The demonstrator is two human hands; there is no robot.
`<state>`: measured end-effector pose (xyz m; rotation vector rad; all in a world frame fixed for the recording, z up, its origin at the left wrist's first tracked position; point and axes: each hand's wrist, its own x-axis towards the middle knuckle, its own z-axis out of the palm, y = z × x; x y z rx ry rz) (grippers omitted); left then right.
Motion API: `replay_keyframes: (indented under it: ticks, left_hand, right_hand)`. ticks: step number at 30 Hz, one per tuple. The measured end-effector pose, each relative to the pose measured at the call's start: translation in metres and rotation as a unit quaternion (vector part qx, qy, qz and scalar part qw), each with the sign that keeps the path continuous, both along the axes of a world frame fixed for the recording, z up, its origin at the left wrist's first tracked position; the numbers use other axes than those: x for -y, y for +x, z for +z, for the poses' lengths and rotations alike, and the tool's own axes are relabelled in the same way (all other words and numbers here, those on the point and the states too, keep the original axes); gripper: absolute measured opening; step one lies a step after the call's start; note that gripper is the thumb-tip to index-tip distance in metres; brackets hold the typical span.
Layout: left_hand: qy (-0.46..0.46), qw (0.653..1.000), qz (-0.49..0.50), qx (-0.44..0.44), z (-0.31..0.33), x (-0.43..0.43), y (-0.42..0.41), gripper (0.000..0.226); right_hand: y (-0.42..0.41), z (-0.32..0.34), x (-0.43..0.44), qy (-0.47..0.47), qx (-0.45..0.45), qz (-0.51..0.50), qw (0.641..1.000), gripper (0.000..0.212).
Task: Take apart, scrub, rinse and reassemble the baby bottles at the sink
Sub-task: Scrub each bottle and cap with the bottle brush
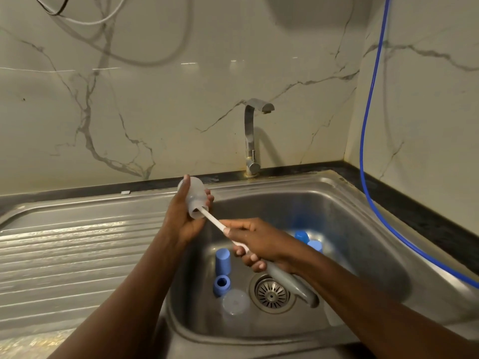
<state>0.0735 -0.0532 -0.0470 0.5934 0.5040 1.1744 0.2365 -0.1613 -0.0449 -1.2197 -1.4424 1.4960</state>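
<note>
head view, nearest the person: a clear bottle body (pixel 234 308) lies on the floor of the steel sink (pixel 363 255), just left of the drain strainer (pixel 271 295). touching its far side sits a blue screw ring (pixel 221 284) with its hole facing up, and beyond that a blue cap (pixel 223 261) stands upright.

above the basin the right hand (pixel 261 242) is curled round the bottle brush (pixel 293 283), gripping where the grey handle meets the thin white shaft; the grey end points back over the strainer. the shaft runs up and left into the mouth of a second clear bottle (pixel 198 195). the left hand (pixel 181 218) wraps this bottle from the left, thumb and fingers round its body, holding it tilted with the mouth toward the person, over the sink's left edge beside the ribbed drainboard (pixel 77 242).

behind the right wrist two more blue caps (pixel 302 236) rest close together in the basin. farther back the chrome tap (pixel 252 141) rises at the rim, its spout turned right. a blue hose (pixel 368 151) hangs down the marble wall at right.
</note>
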Motion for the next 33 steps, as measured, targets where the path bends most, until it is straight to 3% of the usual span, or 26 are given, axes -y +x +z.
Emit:
replay_keyframes:
  ticks: [1, 3, 4, 6, 8, 11, 13, 15, 16, 17, 18, 20, 22, 24, 29, 31, 33]
  left_hand:
    - [0.004, 1.0, -0.007, 0.015, 0.002, 0.0, -0.001, 0.05]
    - [0.001, 1.0, -0.006, 0.017, 0.003, 0.0, -0.002, 0.052]
    - [-0.002, 1.0, 0.003, 0.002, 0.001, 0.0, -0.002, 0.053]
    - [-0.002, 0.999, 0.03, -0.041, -0.001, -0.002, 0.0, 0.05]
    - [-0.025, 0.998, 0.048, -0.044, -0.005, -0.005, 0.001, 0.051]
    - [-0.033, 0.999, 0.016, -0.025, -0.005, -0.004, 0.004, 0.056]
    - [-0.017, 1.0, -0.004, -0.007, -0.004, -0.002, 0.006, 0.06]
    - [0.003, 0.999, -0.025, 0.023, 0.0, -0.001, 0.005, 0.057]
    - [0.017, 0.999, -0.024, 0.034, 0.002, -0.001, 0.004, 0.055]
    - [0.029, 0.999, -0.022, 0.035, 0.003, -0.001, 0.002, 0.054]
    - [0.032, 0.999, -0.018, 0.027, 0.002, -0.001, 0.002, 0.054]
    - [0.013, 1.0, 0.007, -0.007, -0.004, -0.002, 0.002, 0.056]
    - [-0.011, 0.998, 0.051, -0.032, -0.01, -0.005, 0.003, 0.051]
    - [-0.026, 0.995, 0.096, -0.022, -0.012, -0.008, 0.001, 0.045]
    - [-0.029, 0.994, 0.103, -0.005, -0.011, -0.012, 0.002, 0.043]
    - [-0.016, 0.995, 0.097, 0.0, -0.007, -0.011, 0.002, 0.046]
    - [-0.012, 0.995, 0.1, 0.006, -0.004, -0.01, 0.001, 0.046]
  right_hand:
    - [0.002, 0.003, 0.0, -0.037, -0.064, 0.016, 0.997, 0.026]
    - [0.003, 0.006, 0.001, -0.042, -0.082, 0.027, 0.995, 0.023]
    - [0.002, 0.004, 0.001, -0.018, -0.043, 0.018, 0.999, 0.022]
    - [-0.001, -0.002, 0.001, 0.093, 0.121, -0.025, 0.988, 0.023]
    - [0.0, -0.008, -0.003, 0.217, 0.292, -0.067, 0.929, 0.024]
    - [0.002, -0.011, -0.008, 0.267, 0.371, -0.088, 0.885, 0.032]
    - [0.0, -0.01, -0.007, 0.228, 0.308, -0.057, 0.922, 0.032]
    - [-0.001, -0.005, -0.005, 0.059, 0.069, 0.0, 0.996, 0.032]
    - [-0.001, -0.001, -0.004, -0.016, -0.038, 0.025, 0.999, 0.032]
    - [0.0, 0.002, -0.003, -0.045, -0.084, 0.037, 0.995, 0.032]
    - [0.0, 0.003, -0.004, -0.039, -0.068, 0.032, 0.996, 0.032]
    - [-0.003, 0.002, -0.003, 0.06, 0.103, -0.015, 0.993, 0.031]
    - [-0.004, -0.001, -0.002, 0.193, 0.297, -0.07, 0.932, 0.024]
    - [-0.002, -0.008, -0.004, 0.279, 0.391, -0.101, 0.871, 0.024]
    - [-0.007, -0.015, -0.01, 0.349, 0.48, -0.141, 0.793, 0.046]
    - [-0.007, -0.016, -0.013, 0.34, 0.473, -0.144, 0.8, 0.045]
    - [-0.006, -0.014, -0.015, 0.306, 0.422, -0.13, 0.844, 0.044]
